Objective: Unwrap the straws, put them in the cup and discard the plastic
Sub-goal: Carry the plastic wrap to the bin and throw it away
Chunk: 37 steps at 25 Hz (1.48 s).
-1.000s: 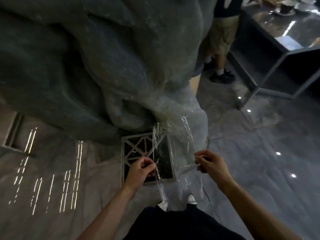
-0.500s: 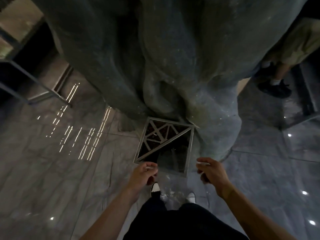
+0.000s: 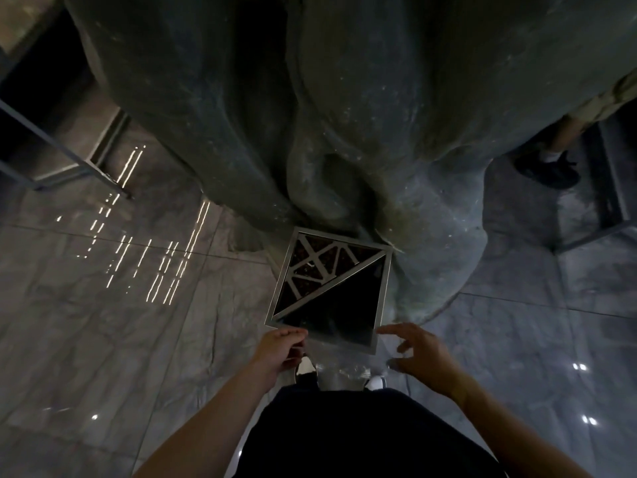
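My left hand (image 3: 281, 346) hovers at the near left corner of a square metal-rimmed bin (image 3: 383, 294), thumb and fingers pinched together. A faint sheet of clear plastic wrap (image 3: 339, 374) shows dimly below that hand, between my shoes; it seems to hang from the pinch. My right hand (image 3: 418, 353) is at the bin's near right corner with its fingers spread and nothing in it. The bin's near half is a dark triangular opening (image 3: 344, 305); the far half has a lattice cover. No straws or cup are in view.
A large grey rock-like column (image 3: 344, 98) rises right behind the bin. Another person's leg and black shoe (image 3: 548, 170) stand at the right by a metal frame (image 3: 606, 201). A metal-framed table (image 3: 51, 146) is at the left. The floor is glossy marble.
The plastic was stretched upright between both hands; both hands dropped to the bin's near edge and my right hand opened off the plastic. My view tilted down over the bin.
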### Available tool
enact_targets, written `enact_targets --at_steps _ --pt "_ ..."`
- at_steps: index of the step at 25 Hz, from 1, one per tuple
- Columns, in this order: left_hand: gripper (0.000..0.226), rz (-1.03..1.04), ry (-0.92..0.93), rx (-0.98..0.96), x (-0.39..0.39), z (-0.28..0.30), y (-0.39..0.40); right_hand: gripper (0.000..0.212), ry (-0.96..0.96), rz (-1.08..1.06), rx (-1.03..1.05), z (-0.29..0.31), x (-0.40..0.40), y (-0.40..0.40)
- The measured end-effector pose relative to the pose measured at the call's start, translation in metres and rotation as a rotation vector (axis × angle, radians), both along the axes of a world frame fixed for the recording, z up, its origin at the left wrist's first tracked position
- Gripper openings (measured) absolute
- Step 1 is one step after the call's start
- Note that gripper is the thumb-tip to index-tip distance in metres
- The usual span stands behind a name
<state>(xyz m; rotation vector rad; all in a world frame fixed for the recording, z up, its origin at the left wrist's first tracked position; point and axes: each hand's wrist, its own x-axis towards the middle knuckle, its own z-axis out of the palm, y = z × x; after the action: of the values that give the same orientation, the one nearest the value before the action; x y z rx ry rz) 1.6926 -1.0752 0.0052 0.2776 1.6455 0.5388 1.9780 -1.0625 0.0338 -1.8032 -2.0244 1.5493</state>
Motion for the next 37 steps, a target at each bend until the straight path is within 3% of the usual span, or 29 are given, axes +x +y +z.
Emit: enact_targets --at_steps 3,6,8,10,13,17,23,27,33,37 --pt "0.009 0.015 -0.033 -0.036 0.002 -0.007 0.014 0.051 -0.081 0.196 0.186 -0.006 -0.009 0.004" --pt "0.013 -0.058 0.017 -0.023 0.002 -0.011 0.026 0.029 -0.077 0.188 0.298 -0.015 -0.018 0.014" --pt "0.026 -0.276 0.168 0.061 -0.001 -0.010 0.031 0.025 -0.149 0.177 0.285 -0.023 -0.023 0.022" --pt "0.037 -0.625 0.361 0.234 -0.007 -0.007 0.031 0.026 -0.220 0.186 0.222 -0.030 -0.027 0.029" --pt "0.043 -1.016 0.462 0.392 -0.016 -0.001 0.026 0.028 -0.265 0.203 0.157 -0.040 -0.034 0.037" --pt "0.031 -1.103 0.605 0.405 -0.016 -0.006 0.021 0.037 -0.304 0.366 0.133 -0.053 -0.045 0.038" --pt "0.035 -1.273 0.872 0.438 -0.019 -0.023 0.022 0.045 -0.417 0.478 0.174 -0.056 -0.051 0.035" --pt "0.050 -1.267 0.823 0.372 -0.017 -0.030 0.018 0.049 -0.432 0.460 0.166 -0.058 -0.052 0.030" --pt "0.066 -1.014 0.647 0.269 -0.028 -0.029 0.011 0.065 -0.425 0.433 0.110 -0.056 -0.047 0.022" --pt "0.071 -0.880 0.605 0.254 -0.036 -0.021 0.003 0.064 -0.424 0.428 0.151 -0.047 -0.041 0.028"
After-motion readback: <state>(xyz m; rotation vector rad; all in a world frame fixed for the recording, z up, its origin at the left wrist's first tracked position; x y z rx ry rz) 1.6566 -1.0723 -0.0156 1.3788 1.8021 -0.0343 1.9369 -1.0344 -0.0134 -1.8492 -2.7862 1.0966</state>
